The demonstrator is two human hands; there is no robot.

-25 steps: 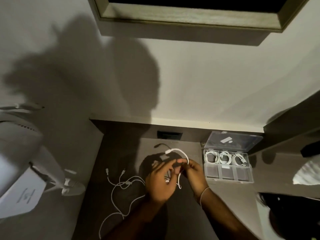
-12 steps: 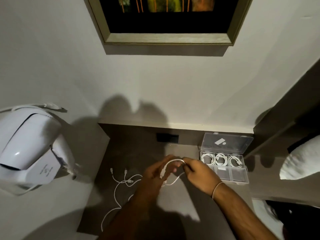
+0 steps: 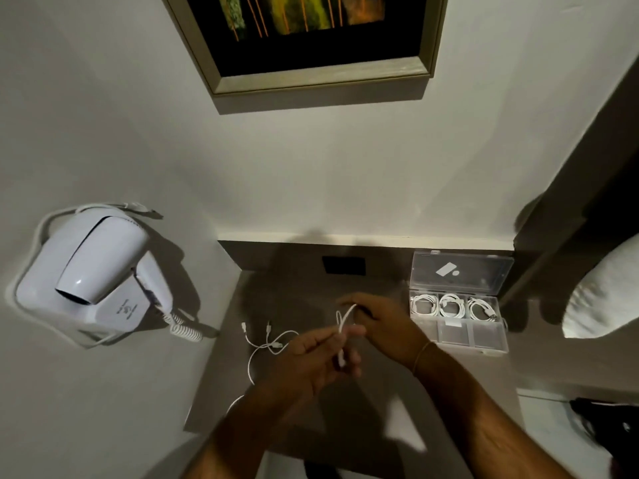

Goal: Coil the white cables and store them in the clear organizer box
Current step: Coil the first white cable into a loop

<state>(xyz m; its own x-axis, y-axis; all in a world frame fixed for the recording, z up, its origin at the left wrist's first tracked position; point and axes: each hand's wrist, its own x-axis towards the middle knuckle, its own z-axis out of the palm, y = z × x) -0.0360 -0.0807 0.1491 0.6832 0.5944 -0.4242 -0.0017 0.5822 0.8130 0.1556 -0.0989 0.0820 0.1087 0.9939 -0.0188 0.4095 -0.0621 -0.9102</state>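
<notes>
1. Just left of the clear organizer box (image 3: 458,307), above the table (image 3: 345,426), the white cable (image 3: 344,324) is held between both hands as a narrow upright loop.
2. The left hand (image 3: 307,364) has its fingers (image 3: 333,335) closed on the lower run of the cable, with a short end hanging below them. The right hand (image 3: 383,326) has its fingers curled shut around the top of the loop.
3. A second ago the same cable arched wide and loose over the hands; now it is drawn into a tight fold and the hands have lowered a little. I judge the coiling of this cable to be well under way but not finished, since only one slim loop shows.
4. The box sits open at the back right of the table, its lid (image 3: 460,273) propped up behind it. Three coiled cables (image 3: 451,305) fill the rear row of compartments; the front row looks empty, so there is room for this one.
5. Left of the box, beyond the hands, another loose white cable (image 3: 264,344) sprawls on the table and is not yet coiled.
6. Farther left a white hair dryer (image 3: 93,264) hangs on the wall, and a framed picture (image 3: 311,39) hangs above the table.
</notes>
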